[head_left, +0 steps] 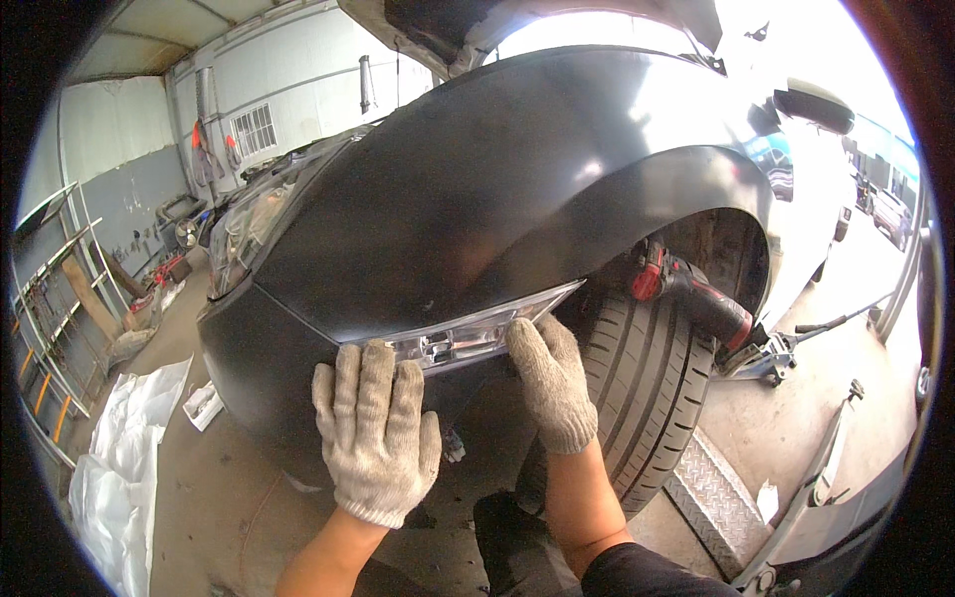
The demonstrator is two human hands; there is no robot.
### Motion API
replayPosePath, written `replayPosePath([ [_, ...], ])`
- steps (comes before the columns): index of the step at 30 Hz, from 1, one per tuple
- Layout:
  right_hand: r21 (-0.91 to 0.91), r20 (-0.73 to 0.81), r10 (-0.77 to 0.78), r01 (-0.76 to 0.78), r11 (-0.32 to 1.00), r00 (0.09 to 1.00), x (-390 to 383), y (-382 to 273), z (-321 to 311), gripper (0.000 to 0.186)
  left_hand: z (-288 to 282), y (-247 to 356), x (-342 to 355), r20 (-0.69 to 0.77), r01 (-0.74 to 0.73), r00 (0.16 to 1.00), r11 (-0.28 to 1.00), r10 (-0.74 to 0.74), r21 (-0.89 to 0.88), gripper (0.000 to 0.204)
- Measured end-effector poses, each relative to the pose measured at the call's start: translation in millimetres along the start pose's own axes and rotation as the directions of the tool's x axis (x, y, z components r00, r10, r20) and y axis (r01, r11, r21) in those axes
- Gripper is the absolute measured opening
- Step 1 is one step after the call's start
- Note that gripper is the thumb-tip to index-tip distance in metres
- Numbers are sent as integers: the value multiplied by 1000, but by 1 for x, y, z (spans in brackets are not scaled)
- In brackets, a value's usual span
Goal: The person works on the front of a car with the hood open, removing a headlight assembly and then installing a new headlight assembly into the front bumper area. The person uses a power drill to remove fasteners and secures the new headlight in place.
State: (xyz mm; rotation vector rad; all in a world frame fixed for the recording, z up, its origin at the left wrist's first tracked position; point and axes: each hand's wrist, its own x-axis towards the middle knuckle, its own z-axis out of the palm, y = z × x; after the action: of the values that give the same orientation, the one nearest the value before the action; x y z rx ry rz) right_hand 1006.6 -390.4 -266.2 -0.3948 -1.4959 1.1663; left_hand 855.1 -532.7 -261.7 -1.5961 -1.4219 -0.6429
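Observation:
A matte black car fender (477, 189) and front bumper (269, 368) fill the middle of the view. A long clear lamp (448, 338) sits along their lower edge. My gloved left hand (376, 428) lies with its fingers stretched flat on the bumper and against the lamp's left end. My gloved right hand (550, 383) grips the lamp's right end, thumb in front, other fingers partly hidden. A red-and-black cordless power tool (701, 298) rests above the tire (637, 388) in the wheel arch.
A metal rack (60, 308) and white sheeting (114, 463) are at the left. A raised hood (448, 25) is above. At lower right are a tread-plate ramp (716, 497) and metal lift arm (831, 448). Other vehicles (885, 214) stand in the right background.

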Motion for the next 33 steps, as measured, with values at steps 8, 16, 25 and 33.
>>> replayPosePath([
  [8, -114, -45, -189, 183, 976, 981, 5, 15, 1, 40, 4, 1, -1, -2, -10, 1000, 1000, 10, 23, 57],
  [16, -190, -140, -266, 238, 952, 954, 0, -6, 12, 31, 6, 2, 5, -83, -10, 996, 998, 16, 69, 46],
  [25, -62, -142, -174, 166, 984, 974, 0, -14, 10, 30, -2, -2, 34, -185, 6, 983, 995, 12, 95, 39],
  [33, 48, -201, -147, 160, 986, 968, 8, 3, 14, 37, -15, 3, 41, -43, 142, 989, 989, -144, -33, 52],
])
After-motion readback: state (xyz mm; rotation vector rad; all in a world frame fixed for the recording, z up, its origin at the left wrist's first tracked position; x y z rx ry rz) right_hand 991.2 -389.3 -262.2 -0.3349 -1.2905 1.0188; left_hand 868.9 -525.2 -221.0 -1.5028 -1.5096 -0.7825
